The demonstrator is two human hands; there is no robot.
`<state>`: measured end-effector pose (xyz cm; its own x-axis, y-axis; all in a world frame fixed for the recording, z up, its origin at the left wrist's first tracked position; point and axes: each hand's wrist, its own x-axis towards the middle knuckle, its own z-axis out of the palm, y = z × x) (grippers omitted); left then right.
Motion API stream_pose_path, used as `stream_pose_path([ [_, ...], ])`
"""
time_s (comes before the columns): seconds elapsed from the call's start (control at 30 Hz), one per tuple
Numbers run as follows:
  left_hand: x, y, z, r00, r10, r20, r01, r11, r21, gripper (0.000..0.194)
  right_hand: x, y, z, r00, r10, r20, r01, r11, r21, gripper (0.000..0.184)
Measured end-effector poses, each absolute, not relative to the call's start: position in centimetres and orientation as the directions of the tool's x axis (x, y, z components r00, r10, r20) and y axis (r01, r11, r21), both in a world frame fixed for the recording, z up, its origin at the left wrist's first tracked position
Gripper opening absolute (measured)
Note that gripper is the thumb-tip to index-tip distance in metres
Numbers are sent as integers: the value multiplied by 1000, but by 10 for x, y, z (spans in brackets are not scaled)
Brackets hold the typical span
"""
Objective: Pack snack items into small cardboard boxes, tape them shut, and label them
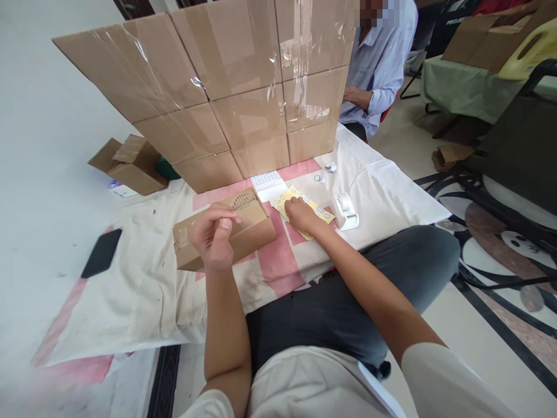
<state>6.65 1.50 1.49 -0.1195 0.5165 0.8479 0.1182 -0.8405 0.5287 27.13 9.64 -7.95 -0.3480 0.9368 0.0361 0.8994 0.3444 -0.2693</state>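
A closed brown cardboard box (256,216) with a dark printed mark on top lies in front of me. Over its left part is my left hand (214,237), fingers loosely bent, thumb near them, nothing visible in it. I cannot tell if it touches the box. To the right, my right hand (300,215) has its fingers closed at the upper left of a yellow sticker sheet (325,215) with rows of small white labels. Its fingertips are partly hidden, so any single label in them does not show. A white printed sheet (268,184) lies just behind the box.
A white tape dispenser (346,212) stands right of the stickers, crumpled scraps (331,167) behind it. Stacked taped boxes (252,93) form a wall at the back. A phone (102,253) and an open carton (134,165) are left. Another person (383,69) sits behind the stack.
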Motion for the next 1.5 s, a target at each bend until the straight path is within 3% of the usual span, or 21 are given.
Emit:
stream_pose_path([
  [0.77, 80, 16, 5, 5, 549, 836, 116, -831, 545, 13, 282, 97, -57, -386, 918, -95, 894, 346, -285, 21],
  [1.5, 81, 16, 5, -2, 565, 825, 136, -817, 560, 12, 285, 85, -42, -382, 909, -168, 893, 316, -321, 22],
])
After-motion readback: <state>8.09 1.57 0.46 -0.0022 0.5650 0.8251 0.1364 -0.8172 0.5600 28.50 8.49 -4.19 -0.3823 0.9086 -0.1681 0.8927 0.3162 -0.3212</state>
